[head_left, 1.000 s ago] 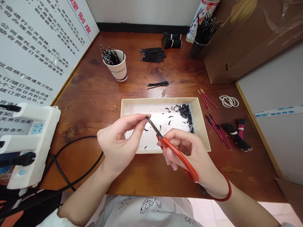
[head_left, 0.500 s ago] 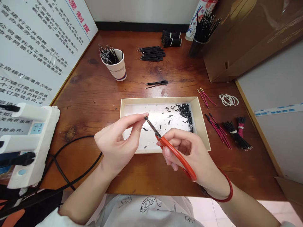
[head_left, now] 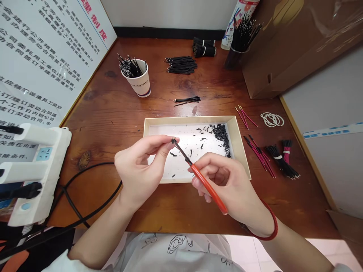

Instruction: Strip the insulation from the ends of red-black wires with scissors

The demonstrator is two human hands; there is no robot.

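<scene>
Left hand [head_left: 138, 168] pinches a black wire [head_left: 172, 141] above a box, right hand [head_left: 224, 185] holds snips.

The left thumb and finger close on the wire's small end, and the right hand curls shut around the red handles of the snips [head_left: 208, 190], their thin tip near that end. The wire looks light and rather stiff, best held close to its end. Below, black scraps [head_left: 220, 136] lie in the cardboard box [head_left: 187, 119]; farther, a paper cup [head_left: 138, 85] holds more wires.

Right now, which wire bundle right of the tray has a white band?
The black bundle, banded white around its middle. The pink-and-black bundle beside it and the loose pink wires show no band.
</scene>
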